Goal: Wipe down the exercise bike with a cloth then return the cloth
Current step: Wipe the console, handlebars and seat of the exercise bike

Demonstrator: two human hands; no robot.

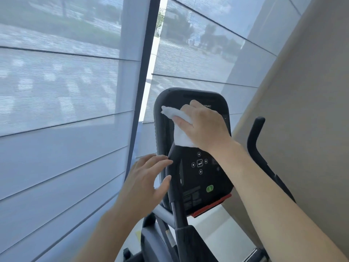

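The exercise bike's black console stands upright in the middle of the view, with white arrow buttons and a green button on its face. My right hand presses a white cloth against the upper part of the console, over the screen area, with fingers curled around the cloth. My left hand hovers with fingers spread beside the console's left edge and the left handlebar grip, holding nothing. Whether its fingertips touch the grip cannot be told.
Large windows with translucent roller shades fill the left and back. A beige wall runs along the right. The bike's right handlebar rises right of the console. A red tray edge sits under the console.
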